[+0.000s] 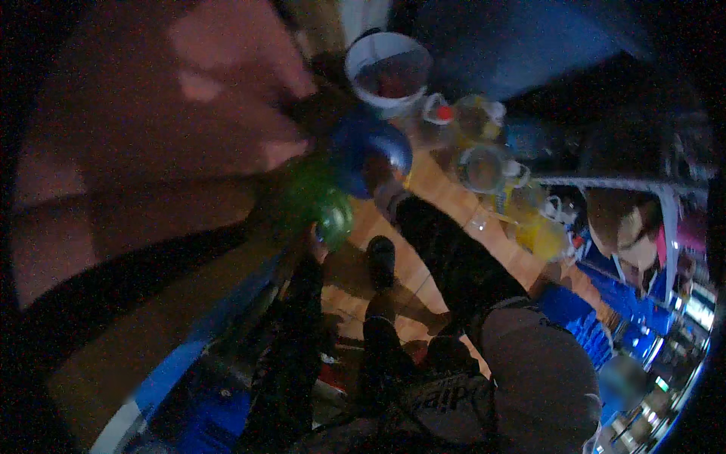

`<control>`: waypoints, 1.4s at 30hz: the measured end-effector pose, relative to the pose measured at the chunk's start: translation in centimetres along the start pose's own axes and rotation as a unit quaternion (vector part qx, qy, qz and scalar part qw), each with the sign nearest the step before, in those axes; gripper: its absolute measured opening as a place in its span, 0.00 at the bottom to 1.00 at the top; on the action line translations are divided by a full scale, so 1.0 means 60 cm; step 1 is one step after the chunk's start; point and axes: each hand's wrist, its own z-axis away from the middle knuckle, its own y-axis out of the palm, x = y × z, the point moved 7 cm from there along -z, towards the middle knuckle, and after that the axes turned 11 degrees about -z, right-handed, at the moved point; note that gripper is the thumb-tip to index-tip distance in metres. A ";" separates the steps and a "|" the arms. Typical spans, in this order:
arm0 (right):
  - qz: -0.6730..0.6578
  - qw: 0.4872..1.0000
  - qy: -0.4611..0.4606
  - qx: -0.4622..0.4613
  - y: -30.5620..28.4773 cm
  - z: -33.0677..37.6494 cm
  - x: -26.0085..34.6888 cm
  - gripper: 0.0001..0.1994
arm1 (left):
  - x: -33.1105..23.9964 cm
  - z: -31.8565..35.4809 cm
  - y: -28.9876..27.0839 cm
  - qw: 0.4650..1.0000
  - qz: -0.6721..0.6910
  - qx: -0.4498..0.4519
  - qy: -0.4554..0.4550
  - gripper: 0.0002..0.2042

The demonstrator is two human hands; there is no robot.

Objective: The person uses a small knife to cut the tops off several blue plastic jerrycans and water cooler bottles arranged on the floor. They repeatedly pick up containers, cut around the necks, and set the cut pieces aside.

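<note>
The view is dark and blurred. At the middle, a shiny round green thing (335, 217) has my left hand (320, 244) closed at its near edge, with most of the fingers hidden. Just beyond it and to the right is a shiny round blue thing (392, 147). My right hand (384, 181) reaches over the near side of that blue thing; its fingers are too dark and smeared to make out. Whether the two round things are bowls or balls I cannot tell. Both my arms wear dark sleeves.
A white bucket (414, 96) with something dark red inside stands at the far side. Right of it are several jugs with white handles, among them a yellow jug (541, 236). A tiled floor (363, 299) lies below. Blue crates (578, 318) and a rack stand at right.
</note>
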 end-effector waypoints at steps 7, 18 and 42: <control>-0.216 0.963 0.152 0.046 -0.130 0.493 -0.232 0.26 | -0.070 0.055 0.030 0.993 -0.046 0.041 0.099 0.31; -0.428 0.701 0.545 -0.170 -0.128 1.439 -0.480 0.25 | -0.640 0.441 0.466 0.768 -0.433 0.287 0.376 0.27; -0.470 0.399 0.741 -0.267 -0.003 1.847 -0.737 0.29 | -1.137 0.971 1.265 0.653 -0.303 0.408 0.562 0.33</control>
